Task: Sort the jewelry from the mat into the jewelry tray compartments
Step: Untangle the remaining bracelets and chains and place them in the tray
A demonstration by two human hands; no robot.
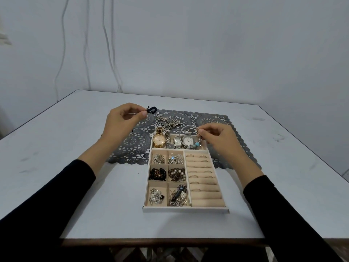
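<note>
Neatly, watches (159, 141) fill the far compartment of the tray (186, 210).

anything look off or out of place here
Nothing spilled or broken. The gold watch sits askew, its strap poking over the far rim of the jewelry tray. A chain lies loose on the mat behind the tray. The left hand pinches a black cord, the right hand a charm bangle.

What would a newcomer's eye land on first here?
The beige compartmented jewelry tray in the middle, with a round gold wristwatch in its far compartment. There the right hand pinches a silver bangle with blue beads, while the left hand pinches a black cord loop over the grey lace mat.
</note>
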